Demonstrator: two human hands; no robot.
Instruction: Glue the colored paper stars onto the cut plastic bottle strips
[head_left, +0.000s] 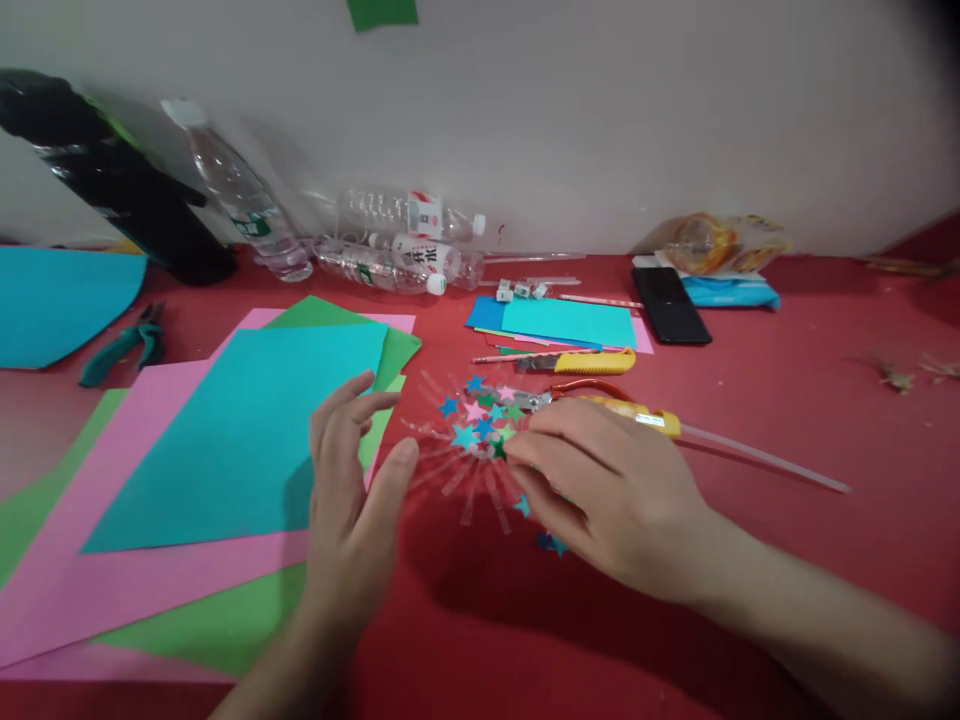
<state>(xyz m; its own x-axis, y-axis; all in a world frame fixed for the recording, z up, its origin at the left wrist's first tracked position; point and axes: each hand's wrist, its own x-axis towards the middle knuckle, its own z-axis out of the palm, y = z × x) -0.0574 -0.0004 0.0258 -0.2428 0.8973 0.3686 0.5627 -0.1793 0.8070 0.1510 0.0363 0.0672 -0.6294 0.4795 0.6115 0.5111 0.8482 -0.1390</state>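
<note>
In the middle lies a clear plastic piece (469, 505) with thin strips fanned out around it, perhaps a cut bottle. Several small paper stars (465, 436) in blue, pink and green cover its centre. My right hand (619, 490) reaches over its right side, fingertips pinched at a dark green paper star (499, 449). Left of the strips, my left hand (352, 465) is held up with thumb and fingers apart, holding nothing. A few loose blue stars (559, 546) lie below my right hand. Pliers with red handles (589, 386) are partly hidden behind that hand.
Coloured paper sheets (247, 430) spread leftward, near teal-handled pliers (124, 345). Plastic bottles (382, 265) and a black flask (142, 190) line the wall. Behind my right hand are a yellow cutter (596, 362), paper strips (570, 320), a phone (670, 305) and a glue stick (765, 460).
</note>
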